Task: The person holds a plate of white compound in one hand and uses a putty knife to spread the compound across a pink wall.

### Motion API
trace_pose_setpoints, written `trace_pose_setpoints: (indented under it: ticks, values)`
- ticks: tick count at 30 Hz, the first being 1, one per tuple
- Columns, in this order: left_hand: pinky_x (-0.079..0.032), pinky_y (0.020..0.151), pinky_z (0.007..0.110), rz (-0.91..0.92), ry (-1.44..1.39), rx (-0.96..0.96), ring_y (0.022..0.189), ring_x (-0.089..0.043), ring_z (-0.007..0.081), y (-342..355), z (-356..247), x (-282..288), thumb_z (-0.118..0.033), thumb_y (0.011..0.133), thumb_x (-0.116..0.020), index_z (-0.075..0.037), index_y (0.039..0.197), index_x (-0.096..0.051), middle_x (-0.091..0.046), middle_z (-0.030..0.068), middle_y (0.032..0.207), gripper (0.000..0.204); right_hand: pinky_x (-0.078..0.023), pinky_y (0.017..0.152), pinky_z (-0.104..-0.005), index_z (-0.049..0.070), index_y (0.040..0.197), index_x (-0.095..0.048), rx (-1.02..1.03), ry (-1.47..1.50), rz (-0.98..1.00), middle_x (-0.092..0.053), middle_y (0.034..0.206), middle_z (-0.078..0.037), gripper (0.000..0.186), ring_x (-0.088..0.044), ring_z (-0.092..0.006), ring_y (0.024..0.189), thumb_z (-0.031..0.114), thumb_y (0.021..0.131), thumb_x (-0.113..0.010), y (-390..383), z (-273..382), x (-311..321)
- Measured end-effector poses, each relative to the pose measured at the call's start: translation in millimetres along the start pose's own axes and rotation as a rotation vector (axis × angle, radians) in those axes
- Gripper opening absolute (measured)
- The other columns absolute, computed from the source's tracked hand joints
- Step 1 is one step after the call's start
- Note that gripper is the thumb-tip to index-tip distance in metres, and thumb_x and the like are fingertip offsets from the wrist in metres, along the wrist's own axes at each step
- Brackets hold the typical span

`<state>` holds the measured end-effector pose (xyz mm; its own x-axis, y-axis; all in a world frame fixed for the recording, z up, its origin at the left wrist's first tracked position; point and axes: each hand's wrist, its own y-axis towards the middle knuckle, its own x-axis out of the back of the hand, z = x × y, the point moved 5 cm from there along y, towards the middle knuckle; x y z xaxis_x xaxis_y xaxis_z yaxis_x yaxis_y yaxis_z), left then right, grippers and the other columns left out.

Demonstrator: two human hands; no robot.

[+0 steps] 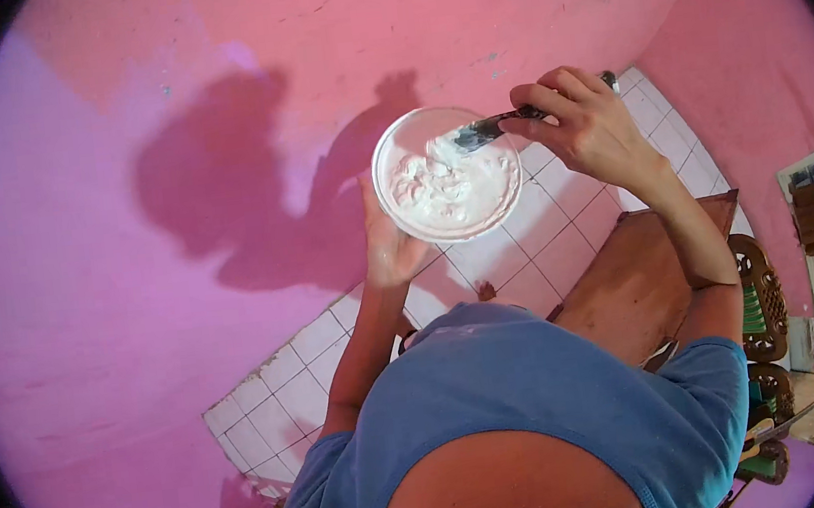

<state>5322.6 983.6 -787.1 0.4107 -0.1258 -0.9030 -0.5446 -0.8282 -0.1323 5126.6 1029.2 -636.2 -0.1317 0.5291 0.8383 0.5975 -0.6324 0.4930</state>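
1. Your left hand (388,241) cups the clear bowl (446,172) of white mixture from beneath, above the tiled floor (563,228).
2. Your right hand (584,121) grips a spoon (491,128), its tip in the mixture.

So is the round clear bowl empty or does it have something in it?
Not empty: the round clear bowl holds a white creamy mix across its bottom, with the metal spoon dipped in. How deep the mix is, cannot tell.

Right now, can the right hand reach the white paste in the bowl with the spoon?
Probably yes. The right hand holds the spoon with its tip already in the paste, and the left hand holds the bowl from below, its open top uncovered.
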Motion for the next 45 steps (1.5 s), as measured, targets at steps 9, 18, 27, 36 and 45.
trace_pose_setpoints:
  ticks: [9, 18, 27, 36, 45]
  values:
    - [-0.029, 0.109, 0.046, 0.076, -0.074, 0.039, 0.126, -0.04, 0.0291, -13, -9, -16, -0.051, 0.098, -0.021, -0.003, 0.136, -0.036, -0.041, 0.0149, 0.138, 0.064, -0.049, 0.072, -0.0324, 0.017, 0.098, -0.069, -0.047, -0.107, 0.116, -0.059, 0.102, 0.002, 0.029, -0.055, -0.0178, 0.089, 0.011, 0.071, -0.063, 5, 27, 42]
    - [-0.028, 0.109, 0.043, 0.107, -0.012, -0.08, 0.13, -0.037, 0.0263, -26, -8, -29, -0.055, 0.096, -0.019, -0.004, 0.139, -0.031, -0.037, 0.0122, 0.142, 0.068, -0.051, 0.057, -0.0308, 0.019, 0.093, -0.072, -0.345, 0.201, 0.163, -0.06, 0.085, 0.0, 0.034, -0.058, -0.0179, 0.075, 0.001, 0.065, -0.068, -40, 39, 35]
    - [-0.028, 0.109, 0.04, 0.071, 0.007, -0.101, 0.13, -0.035, 0.0249, -19, -7, -21, -0.056, 0.096, -0.019, -0.008, 0.141, -0.031, -0.038, 0.0082, 0.142, 0.067, -0.051, 0.058, -0.0312, 0.016, 0.095, -0.071, -0.475, 0.297, 0.004, -0.062, 0.087, -0.002, 0.029, -0.059, -0.0197, 0.072, 0.003, 0.069, -0.069, -18, 54, 1]
    - [-0.027, 0.109, 0.046, 0.05, -0.009, -0.052, 0.129, -0.037, 0.0294, -17, 0, -6, -0.056, 0.096, -0.019, -0.008, 0.139, -0.033, -0.039, 0.0117, 0.141, 0.067, -0.053, 0.064, -0.0368, 0.015, 0.102, -0.066, -0.369, 0.161, 0.223, -0.059, 0.089, -0.006, 0.028, -0.058, -0.0242, 0.084, 0.009, 0.075, -0.062, -2, 46, -6]
    - [-0.026, 0.109, 0.043, 0.043, -0.068, -0.103, 0.13, -0.036, 0.0272, -23, 3, -2, -0.057, 0.095, -0.018, -0.004, 0.14, -0.031, -0.036, 0.0123, 0.143, 0.071, -0.053, 0.066, -0.0368, 0.015, 0.099, -0.067, -0.331, 0.091, 0.228, -0.057, 0.09, -0.006, 0.028, -0.057, -0.0233, 0.086, 0.007, 0.073, -0.061, 4, 50, 7]
